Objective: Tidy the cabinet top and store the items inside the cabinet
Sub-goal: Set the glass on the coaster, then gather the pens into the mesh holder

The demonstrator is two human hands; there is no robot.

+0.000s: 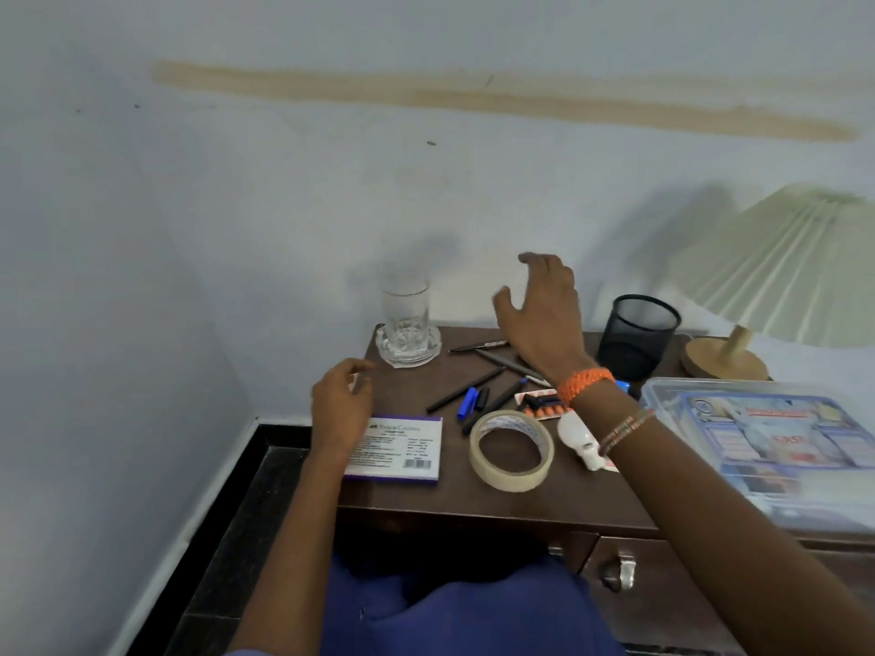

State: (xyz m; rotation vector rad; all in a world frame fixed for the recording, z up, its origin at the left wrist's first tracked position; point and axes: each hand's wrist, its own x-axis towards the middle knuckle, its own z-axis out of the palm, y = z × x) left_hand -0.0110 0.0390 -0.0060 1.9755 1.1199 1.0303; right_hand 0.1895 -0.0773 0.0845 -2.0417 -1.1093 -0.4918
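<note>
Cabinet top [558,494], centre frame: pens [466,389] scattered mid-surface, tape roll [511,451] just below them, white box [397,448] at left edge. Glass [406,309] at upper-left corner. Right hand [540,314] hovers above the pens, fingers spread, holding nothing. Left hand [341,403] over the box's left end, fingers loosely curled, empty.

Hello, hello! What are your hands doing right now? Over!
Both hands empty: left hand open by the notepad, right hand open above the pens. Tape roll, glass, mesh cup on the cabinet top. Nothing blocking.
</note>
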